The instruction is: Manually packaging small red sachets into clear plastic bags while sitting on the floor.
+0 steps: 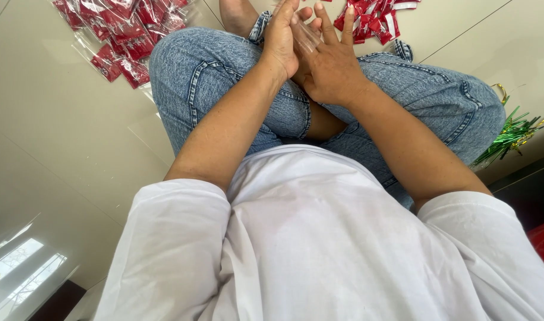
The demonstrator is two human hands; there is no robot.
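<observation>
Head view: left hand [282,41] and right hand [330,65] pinch a clear sleeve [306,37] between red packets [120,32].

Person wears a plain white shirt [319,249] of thin, slightly creased fabric. Short sleeves end above the elbows; forearms are bare. Left sleeve [171,208] and right sleeve [492,214] both fit loose, hems plain. Light blue jeans [224,71], faded wash, show visible seams with pale double stitching along the legs. Cuffs are turned up at the ankles, paler inside. One bare foot [236,15] is visible, no sock or shoe. No watch, ring or bracelet seen on the left hand [281,38] or right hand [331,62].
</observation>
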